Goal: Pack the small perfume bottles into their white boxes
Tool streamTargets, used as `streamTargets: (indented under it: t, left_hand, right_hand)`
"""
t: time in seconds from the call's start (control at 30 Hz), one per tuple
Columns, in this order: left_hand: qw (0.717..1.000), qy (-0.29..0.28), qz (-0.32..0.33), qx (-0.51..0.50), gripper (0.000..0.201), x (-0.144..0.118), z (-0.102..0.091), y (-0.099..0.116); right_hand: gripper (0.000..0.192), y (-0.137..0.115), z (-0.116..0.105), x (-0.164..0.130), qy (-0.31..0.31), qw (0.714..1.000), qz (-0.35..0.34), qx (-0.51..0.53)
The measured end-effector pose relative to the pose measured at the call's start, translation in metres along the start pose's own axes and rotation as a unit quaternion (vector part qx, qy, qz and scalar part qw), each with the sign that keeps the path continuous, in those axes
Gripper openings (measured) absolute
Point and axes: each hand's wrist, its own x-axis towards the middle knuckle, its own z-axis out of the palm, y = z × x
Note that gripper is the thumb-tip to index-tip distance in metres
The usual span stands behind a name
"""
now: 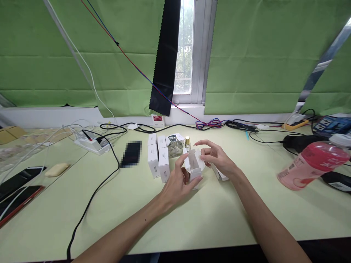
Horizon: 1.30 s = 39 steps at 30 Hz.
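My left hand [179,179] is wrapped around a small white carton [195,170], which stands upright with its top flaps raised and its inside showing. Close to the carton's right side, my right hand [218,157] has its fingers curved and apart, the thumb side at the raised flap; whether it presses on the flap I cannot tell. Under the right hand lies another white box [219,173], partly covered. Just behind the carton are a clear glass bottle [175,149] and a small bottle with a gold cap [187,141]. Several closed white boxes [163,166] stand to the left.
A pink drink bottle [309,164] stands tilted in view at the right. Left of the boxes lies a pixelated dark object [131,154]. A black cable [93,197] crosses the table from a white power strip [93,142]. Phones [20,179] and a cream case [57,170] lie far left.
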Motion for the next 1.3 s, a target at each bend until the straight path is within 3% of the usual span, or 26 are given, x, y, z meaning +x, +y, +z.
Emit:
streamTargets:
  t: [0.3,0.5,0.77,0.9,1.07,1.3]
  left_hand:
    - [0.999,0.021,-0.039,-0.026,0.071,-0.001,0.002,0.000]
    - [0.998,0.005,-0.064,-0.018,0.061,-0.001,0.001,0.004]
    - [0.999,0.029,-0.015,-0.020,0.051,0.001,-0.002,0.010]
    - [0.997,0.014,-0.030,-0.067,0.049,0.001,-0.004,0.013]
    - [0.995,0.007,-0.039,-0.091,0.048,0.002,-0.004,0.013]
    - [0.996,0.012,0.007,-0.086,0.055,0.003,-0.004,0.011]
  right_hand:
    - [0.039,0.004,-0.010,-0.001,-0.010,1.000,0.015,-0.001]
    - [0.030,0.007,-0.012,-0.001,-0.008,1.000,0.022,0.007]
    - [0.022,0.009,-0.014,0.000,-0.022,0.998,-0.017,-0.054]
    - [0.025,0.011,-0.016,0.000,-0.030,0.994,-0.023,-0.102]
    - [0.021,0.011,-0.015,0.000,-0.031,0.994,-0.020,-0.102]
    - [0.013,0.004,-0.008,0.000,-0.026,0.994,-0.021,-0.104]
